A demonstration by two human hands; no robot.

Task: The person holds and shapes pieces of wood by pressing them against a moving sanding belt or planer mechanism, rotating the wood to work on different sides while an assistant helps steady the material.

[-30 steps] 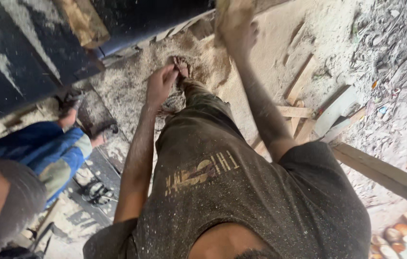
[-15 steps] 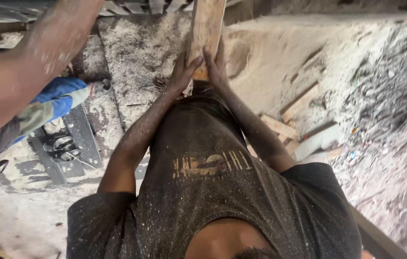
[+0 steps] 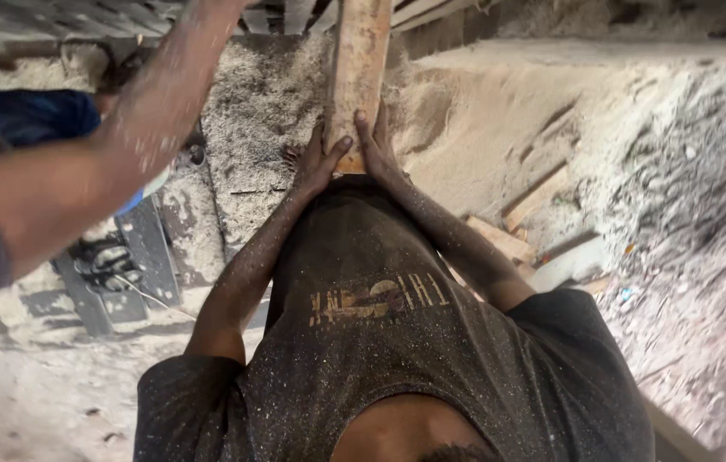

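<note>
Only part of the wooden plank shows: its far end runs out of the top edge, so its full length cannot be told. Its near end rests against the person's chest, just above the dark shirt, and both hands press on it from either side. The left hand lies flat along the plank's left edge, fingers stretched upward, thumb across the end. The right hand mirrors it on the right edge, fingers also extended rather than curled. Neither wraps around the wood; the palms clamp it between them.

A second person's forearm crosses the upper left, blurred and dusted with pale specks; its hand is cut off by the top of the picture, so what it does cannot be seen. Beneath it a patch of blue cloth shows, partly hidden.

The plank is rough, reddish-brown, flat-faced and straight-edged. The shirt is speckled all over with fine dust and carries a faded print. Sawdust covers the ground in a coarse pale layer, heaped higher to the right. Three or so offcuts of timber lie half buried on that slope; their outlines are hard to separate. At lower left a dark metal frame lies on the floor, its shape unclear.
</note>
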